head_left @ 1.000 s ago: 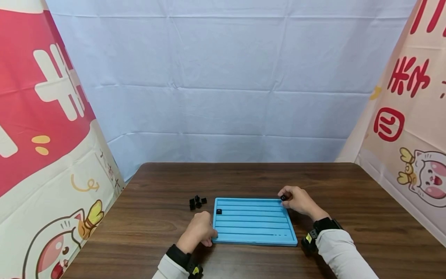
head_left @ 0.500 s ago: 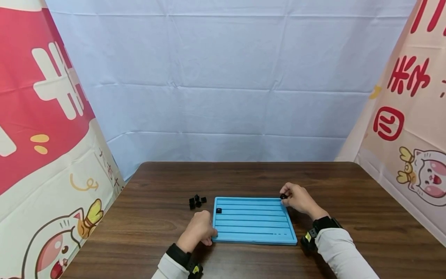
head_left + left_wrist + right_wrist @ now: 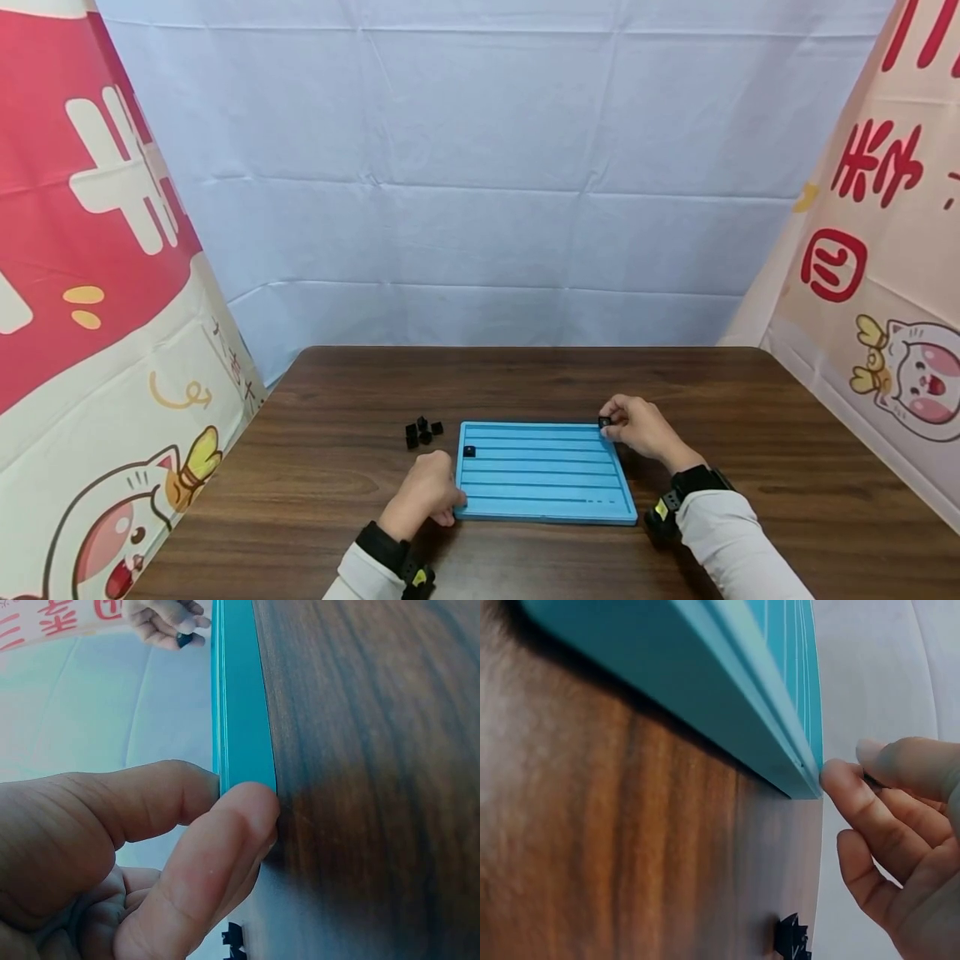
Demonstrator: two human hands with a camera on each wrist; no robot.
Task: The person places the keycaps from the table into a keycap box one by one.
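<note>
A blue ribbed tray (image 3: 547, 479) lies flat on the wooden table. My left hand (image 3: 427, 486) pinches its near left corner, the thumb and index finger (image 3: 244, 817) at the edge in the left wrist view. At the far right corner my right hand (image 3: 637, 425) holds a small black keycap (image 3: 604, 422) between thumb and fingertips. Most of that keycap is covered by the fingers in the right wrist view. Another black keycap (image 3: 469, 452) sits in a groove near the tray's left side.
Several loose black keycaps (image 3: 424, 432) lie in a small pile just left of the tray. The brown table (image 3: 352, 392) ends at a pale cloth backdrop (image 3: 480, 208), with printed cloths on both sides.
My right hand has shifted very slightly at the far right corner, the keycap still in its fingers. The left hand keeps its hold on the tray.
</note>
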